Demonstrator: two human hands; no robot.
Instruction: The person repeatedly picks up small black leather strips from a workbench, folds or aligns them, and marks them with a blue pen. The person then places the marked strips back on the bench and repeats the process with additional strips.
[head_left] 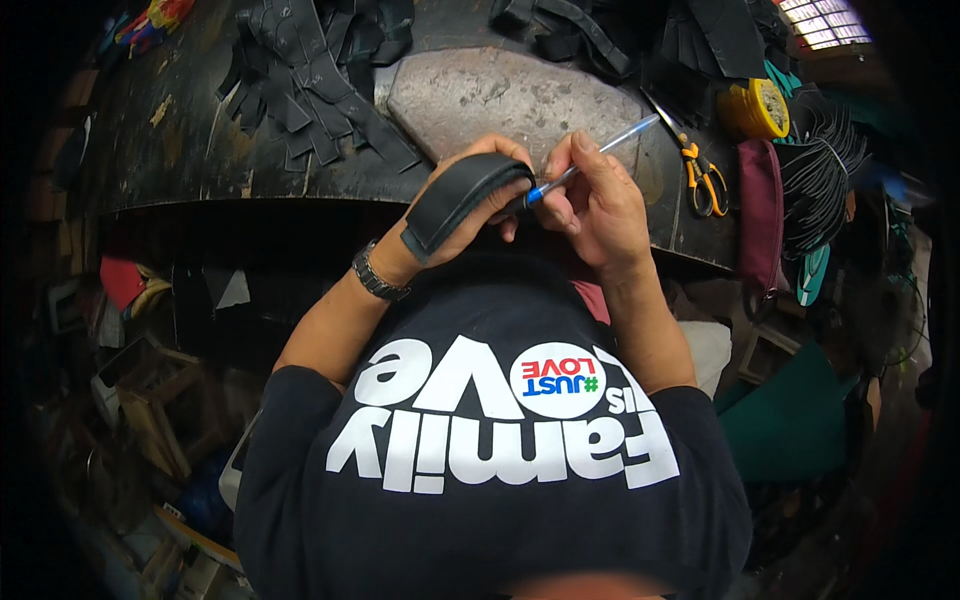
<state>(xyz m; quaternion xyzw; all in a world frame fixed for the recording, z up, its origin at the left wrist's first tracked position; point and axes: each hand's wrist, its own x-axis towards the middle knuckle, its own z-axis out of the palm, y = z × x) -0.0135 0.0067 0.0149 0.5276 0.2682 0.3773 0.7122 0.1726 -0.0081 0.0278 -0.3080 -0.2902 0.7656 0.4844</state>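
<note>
A black strap, leather-like with stitching along its edge, curves over the back of my left hand, whose fingers are closed on its far end. My right hand pinches a clear ballpoint pen with a blue end. That blue end points left, close against the strap's end, and the other end slants up to the right. Whether the tip touches the strap I cannot tell. Both hands are held close together over the table's near edge.
A worn stone slab lies on the dark table. Black strips are piled at left. Orange-handled scissors, a yellow tub, a maroon pouch and black cords sit at right.
</note>
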